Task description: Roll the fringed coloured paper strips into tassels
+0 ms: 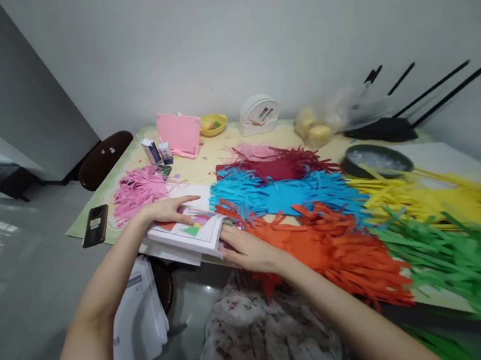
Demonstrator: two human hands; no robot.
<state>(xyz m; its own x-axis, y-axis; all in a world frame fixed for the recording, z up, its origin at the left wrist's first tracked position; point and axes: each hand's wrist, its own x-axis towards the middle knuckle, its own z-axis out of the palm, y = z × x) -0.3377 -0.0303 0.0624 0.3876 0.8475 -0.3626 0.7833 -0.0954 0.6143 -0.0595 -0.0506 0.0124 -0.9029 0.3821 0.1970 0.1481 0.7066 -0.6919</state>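
1. The left hand [168, 210] lies loosely spread over the printed sheets [184, 240], ungripping; the right hand [248, 251] meets their curled right end, its fingertips partly hidden, so I cannot tell whether it pinches.
2. The sheets lie between both hands, at the near edge of the desk [199, 170], long axis running roughly from left hand to right; the right hand is nearer the lifted end.
3. Pink fringed paper [141, 190] sits just beyond the left hand; orange fringed paper [316, 246] spreads right of the right hand.
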